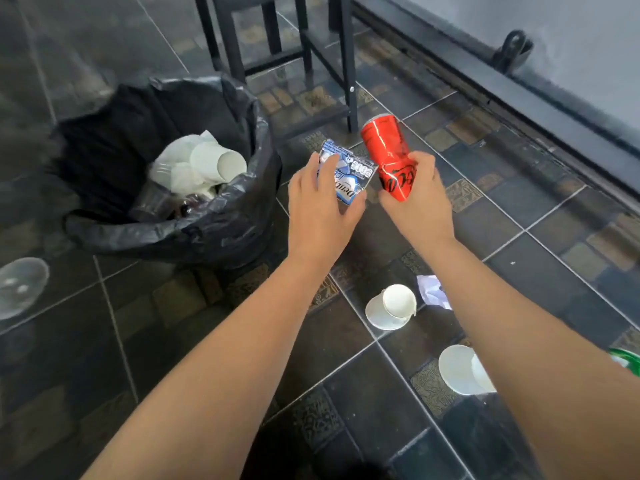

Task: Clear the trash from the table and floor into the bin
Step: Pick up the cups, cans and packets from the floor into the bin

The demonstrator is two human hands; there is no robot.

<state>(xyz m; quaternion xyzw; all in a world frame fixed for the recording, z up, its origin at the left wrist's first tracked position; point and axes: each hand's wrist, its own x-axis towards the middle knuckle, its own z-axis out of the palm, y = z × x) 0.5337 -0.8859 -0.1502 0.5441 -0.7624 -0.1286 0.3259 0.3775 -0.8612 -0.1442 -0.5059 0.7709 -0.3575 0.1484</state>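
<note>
My left hand (320, 206) grips a flattened blue and white carton (349, 171) just right of the bin. My right hand (420, 199) holds a dented red soda can (386, 150), tilted with its top pointing up and left. The bin (194, 233) has a black liner and stands on the floor at the left, with white paper cups (218, 162) and other trash inside. On the tiles below my arms lie a white paper cup (391, 306), a crumpled white paper (433, 289) and another white cup (460, 368), partly hidden by my right forearm.
Black stool legs (348, 64) stand just behind the can. A clear plastic lid (19, 285) lies on the floor at the far left. Something green (627, 358) shows at the right edge. A dark rail and grey wall run along the right side.
</note>
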